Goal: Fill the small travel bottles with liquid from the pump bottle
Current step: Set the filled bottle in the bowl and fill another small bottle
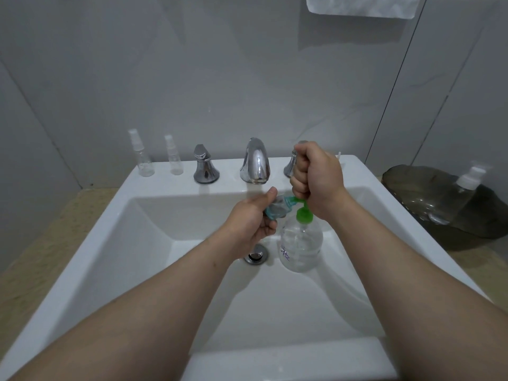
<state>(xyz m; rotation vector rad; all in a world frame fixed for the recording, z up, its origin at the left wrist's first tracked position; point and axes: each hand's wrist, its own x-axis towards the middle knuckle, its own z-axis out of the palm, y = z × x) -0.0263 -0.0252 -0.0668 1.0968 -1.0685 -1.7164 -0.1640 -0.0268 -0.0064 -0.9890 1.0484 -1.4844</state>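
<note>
A clear pump bottle (301,243) with a green pump head stands in the white sink basin (154,229), right of the drain. My right hand (316,177) is a fist on top of the green pump head. My left hand (254,215) holds a small bluish travel bottle (277,209), tilted with its mouth against the green nozzle. Two capped clear spray bottles, a taller one (141,155) and a shorter one (173,156), stand on the sink ledge at the back left.
A chrome faucet (255,160) and a left handle (204,167) stand on the ledge; the right handle is mostly hidden by my fist. A dark bowl (412,182) at the right holds another spray bottle (456,193). A white towel (362,5) hangs above.
</note>
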